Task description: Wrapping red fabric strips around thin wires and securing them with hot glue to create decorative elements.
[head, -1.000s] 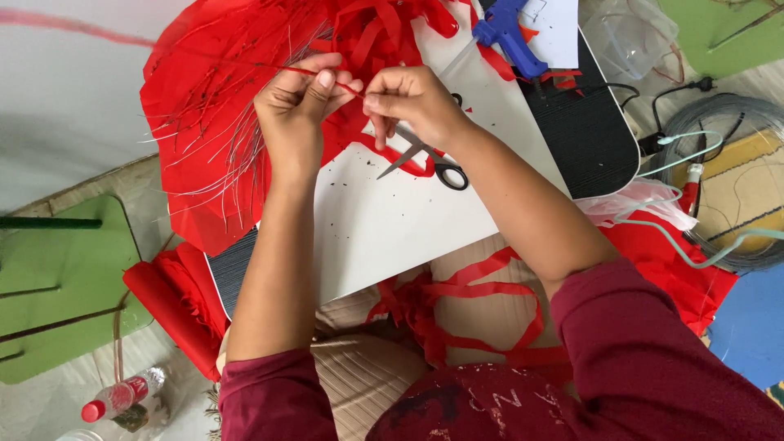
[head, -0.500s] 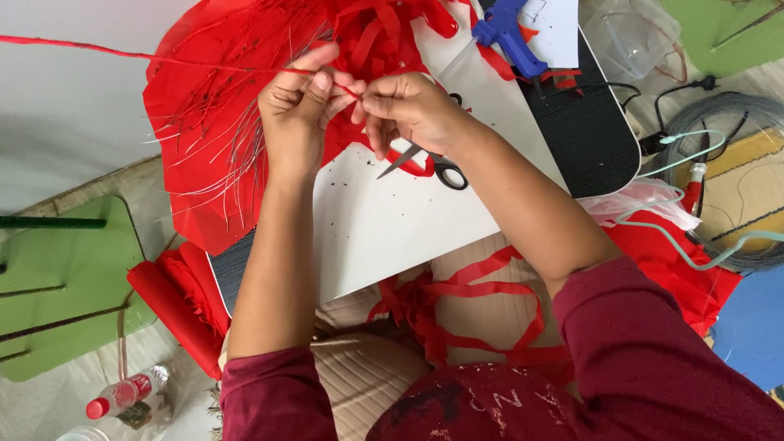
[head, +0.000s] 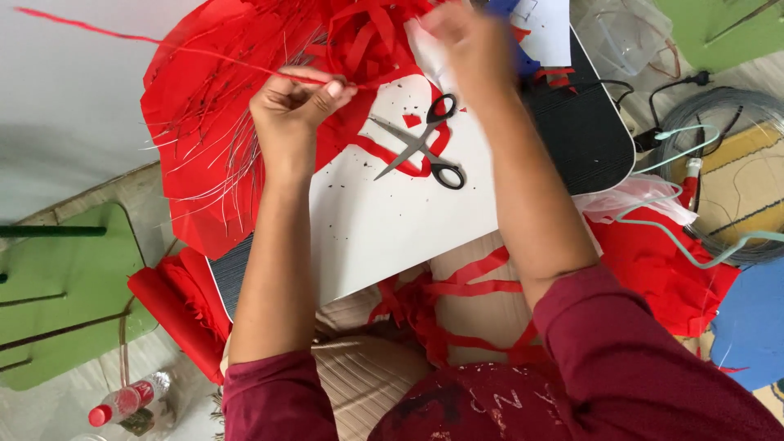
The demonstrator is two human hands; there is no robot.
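near: loose red paper strips (head: pixel 457 314) pile on lap, seemingly already cut. white board (head: pixel 392 220) on lap serves as work surface; scissors (head: pixel 420 147) lie open on it, unheld. left hand (head: pixel 294 110), grip pinching thin red-wrapped wire (head: pixel 163 47) running far left; wrapping looks partly done. right hand (head: pixel 465 37) blurred, raised far, grip state cannot tell. bare wires on red paper sheet (head: pixel 204 122) appear left to do. board's near half free; far edge crowded.

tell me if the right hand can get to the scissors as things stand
Probably yes: the scissors lie uncovered on the white board, just below the raised right hand, with nothing between them.
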